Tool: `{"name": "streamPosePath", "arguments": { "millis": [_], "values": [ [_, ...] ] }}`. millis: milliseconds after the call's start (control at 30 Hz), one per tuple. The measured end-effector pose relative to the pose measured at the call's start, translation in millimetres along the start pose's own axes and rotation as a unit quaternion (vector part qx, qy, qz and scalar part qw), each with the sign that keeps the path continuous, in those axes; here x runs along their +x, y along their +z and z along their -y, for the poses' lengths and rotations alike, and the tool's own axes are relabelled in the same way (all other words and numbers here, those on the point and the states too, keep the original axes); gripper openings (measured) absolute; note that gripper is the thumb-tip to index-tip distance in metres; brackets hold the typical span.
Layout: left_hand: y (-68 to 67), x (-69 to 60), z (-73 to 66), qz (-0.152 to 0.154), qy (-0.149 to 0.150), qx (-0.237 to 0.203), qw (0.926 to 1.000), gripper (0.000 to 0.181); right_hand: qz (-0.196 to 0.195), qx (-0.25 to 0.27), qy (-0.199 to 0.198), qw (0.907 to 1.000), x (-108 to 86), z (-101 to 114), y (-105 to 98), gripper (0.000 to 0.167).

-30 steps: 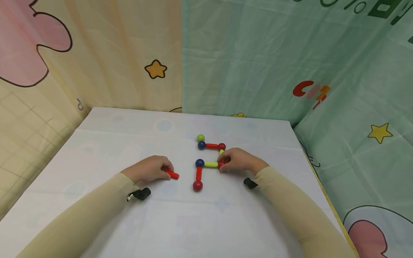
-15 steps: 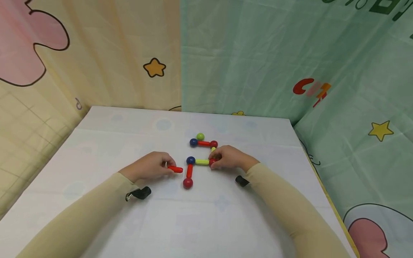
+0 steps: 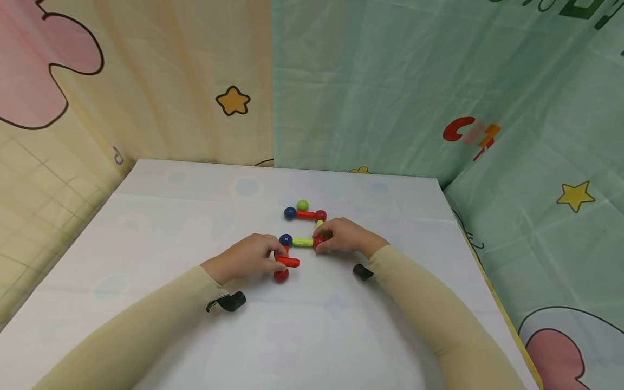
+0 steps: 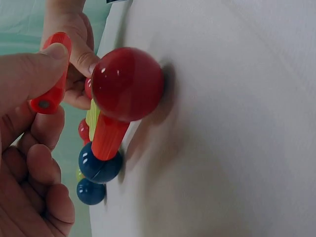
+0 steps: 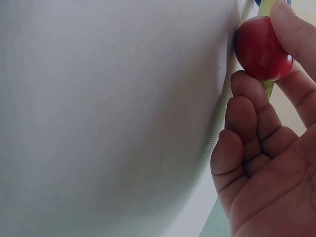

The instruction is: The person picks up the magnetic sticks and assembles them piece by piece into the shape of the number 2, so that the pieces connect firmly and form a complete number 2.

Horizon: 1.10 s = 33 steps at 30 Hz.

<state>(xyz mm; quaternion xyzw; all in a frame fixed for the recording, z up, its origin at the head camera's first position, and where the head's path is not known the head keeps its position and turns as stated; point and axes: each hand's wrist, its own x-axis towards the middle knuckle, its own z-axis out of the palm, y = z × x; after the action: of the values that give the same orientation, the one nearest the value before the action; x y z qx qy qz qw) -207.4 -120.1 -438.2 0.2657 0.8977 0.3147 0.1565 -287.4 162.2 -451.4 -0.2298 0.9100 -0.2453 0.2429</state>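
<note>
My left hand (image 3: 251,257) pinches a loose red rod (image 3: 288,262) between thumb and fingers; a grey disc shows on the rod's end in the left wrist view. It hovers over another red rod (image 4: 109,138), which joins the near red ball (image 4: 127,84) to a blue ball (image 3: 285,240). From that blue ball a yellow-green rod (image 3: 303,242) runs to a red ball (image 5: 263,48), gripped by my right hand (image 3: 348,236). Beyond it the chain goes on through a short yellow-green rod, a red ball (image 3: 320,215) and a red rod (image 3: 305,215) to a blue ball (image 3: 290,213).
A green ball (image 3: 303,205) lies by the far end of the chain; whether it touches cannot be told. The white-covered table (image 3: 312,336) meets printed curtains (image 3: 361,92) at the back and sides. Black wrist devices (image 3: 231,301) hang under both sleeves.
The left hand has carried its red rod rightward, over the near part of the chain. The right hand and the ball-and-rod chain have shifted left; the green ball now sits apart from its earlier spot beside the blue ball.
</note>
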Motion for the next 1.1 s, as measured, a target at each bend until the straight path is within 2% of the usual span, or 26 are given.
{"name": "streamPosePath", "arguments": {
  "millis": [267, 400, 633, 900, 1100],
  "values": [
    [15.8, 6.8, -11.0, 0.005, 0.022, 0.034, 0.9992, 0.011, -0.008, -0.006, -0.003, 0.9999, 1.0, 1.0, 0.7, 0.034],
    [20.3, 8.5, -14.1, -0.004, 0.024, 0.052, 0.9983, 0.013, -0.009, -0.006, -0.006, 0.9999, 1.7, 0.8, 0.0, 0.033],
    [27.5, 10.2, -17.5, -0.014, 0.018, 0.041, 0.9989, 0.015, -0.007, -0.006, -0.009, 0.9999, 2.8, -0.4, -0.2, 0.034],
    [32.5, 13.7, -15.2, -0.025, 0.025, 0.063, 0.9974, 0.016, -0.006, -0.002, -0.010, 0.9999, 4.6, -0.5, -0.5, 0.035],
    [35.1, 15.7, -14.9, -0.030, 0.024, 0.061, 0.9974, 0.017, -0.006, -0.002, -0.007, 0.9999, 5.0, -0.4, -1.0, 0.034]
  ]
}}
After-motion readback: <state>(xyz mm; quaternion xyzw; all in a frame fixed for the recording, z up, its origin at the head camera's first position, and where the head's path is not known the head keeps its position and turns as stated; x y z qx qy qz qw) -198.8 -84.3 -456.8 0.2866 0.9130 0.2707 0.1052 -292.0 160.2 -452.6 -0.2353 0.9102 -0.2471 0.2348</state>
